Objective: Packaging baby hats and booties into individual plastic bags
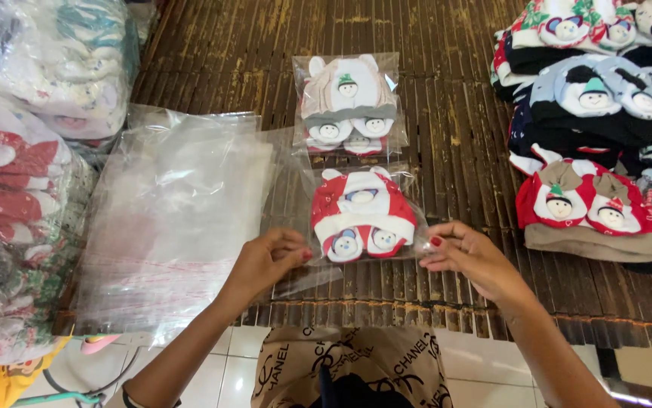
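A red and white knitted baby set with small snowman faces [362,214] lies inside a clear plastic bag on a dark slatted bamboo surface [454,143]. My left hand [269,261] pinches the bag's open edge at its lower left. My right hand [468,253] pinches the same edge at the lower right. A second bagged set, beige and white [349,102], lies just beyond it.
A stack of empty clear bags [171,219] lies to the left. Bundles of packed sets [9,189] are heaped at the far left. Unpacked hats and mittens [594,136] are piled at the right. White floor tiles [485,370] show below the platform edge.
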